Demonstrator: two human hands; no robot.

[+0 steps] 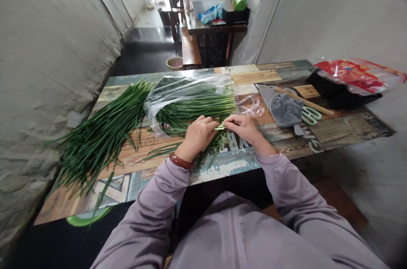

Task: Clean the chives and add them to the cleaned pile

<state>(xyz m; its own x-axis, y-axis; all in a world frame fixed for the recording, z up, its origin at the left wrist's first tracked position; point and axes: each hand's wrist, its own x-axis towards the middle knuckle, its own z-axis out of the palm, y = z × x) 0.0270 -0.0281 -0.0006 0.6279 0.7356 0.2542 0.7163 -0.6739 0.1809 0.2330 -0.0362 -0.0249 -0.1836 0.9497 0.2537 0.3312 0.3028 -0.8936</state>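
Observation:
Between my two hands is a small bunch of garlic chives [220,126], pale stem ends pointing right. My left hand [199,132] is closed around the stalks, and my right hand [243,127] pinches their pale ends with thumb and fingers. Just behind my hands lies a clear plastic bag [187,84] with many more chives [199,109] in it, stems to the right. Loose leaf scraps [219,142] are scattered on the table under and in front of my hands. A large pile of chives [108,133] spreads at the left, its leaf tips toward the near left edge.
On the patterned table [229,171], at right, are a grey cloth [286,110], wooden chopsticks [313,103] and pale green-handled scissors [311,115]. Farther right lies a red plastic package [359,75]. A green basin [90,218] shows below the near left edge. Walls flank both sides.

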